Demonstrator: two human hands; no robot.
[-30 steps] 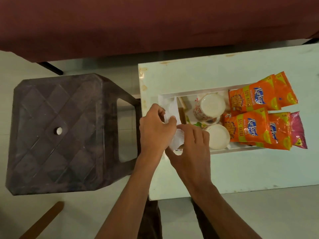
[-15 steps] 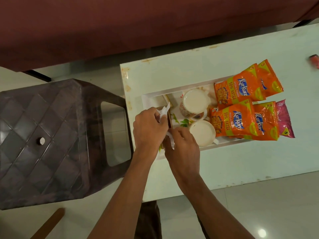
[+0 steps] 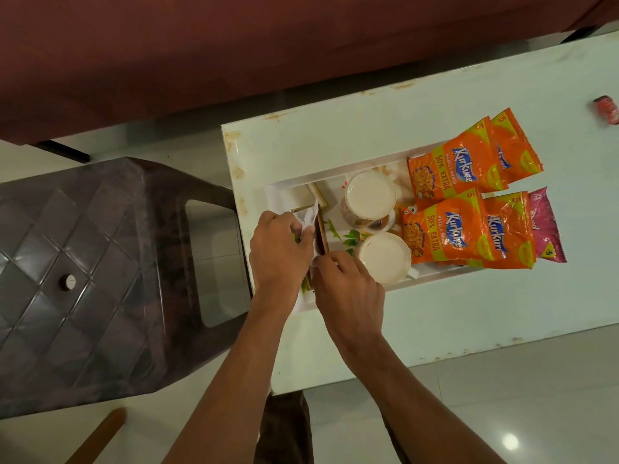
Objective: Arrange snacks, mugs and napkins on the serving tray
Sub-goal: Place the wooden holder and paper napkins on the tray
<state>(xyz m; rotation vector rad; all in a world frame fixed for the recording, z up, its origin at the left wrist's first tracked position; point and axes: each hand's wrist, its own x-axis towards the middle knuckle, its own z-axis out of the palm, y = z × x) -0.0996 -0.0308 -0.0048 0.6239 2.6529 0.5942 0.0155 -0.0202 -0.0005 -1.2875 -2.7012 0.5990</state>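
A white napkin (image 3: 310, 220) is pinched in the left hand (image 3: 279, 251) at the left end of the white serving tray (image 3: 303, 177); the right hand (image 3: 348, 286) is closed on its lower edge just beside a thin brown holder (image 3: 320, 234), against which the napkin is being set. The tray sits on the pale surface (image 3: 351, 135).

Two mugs (image 3: 370, 195) stand mid-tray, one behind the other, the nearer mug (image 3: 383, 257) just beside the right hand. Orange snack packets (image 3: 452, 172) are laid overlapping at the right end, overhanging the rim, with a pink packet (image 3: 544, 226) partly under them.

Judgement, step in hand: napkin placement, with snacks and mugs apparently already on the tray. For a tidy result the napkin should be kept folded flat, held at both ends and lowered against the holder without crumpling; the right wrist should be kept clear of the nearer mug, which could be knocked. The grip is best released only once the napkin is supported.

Not resolved: the napkin's fold and most of its area are covered by the hands; whether one sheet or several is held cannot be told. The holder's form and the tray's near-left corner are hidden. The mugs' pale insides may be liquid or empty glaze. A small red object (image 3: 606, 110) at the far right is blurred.
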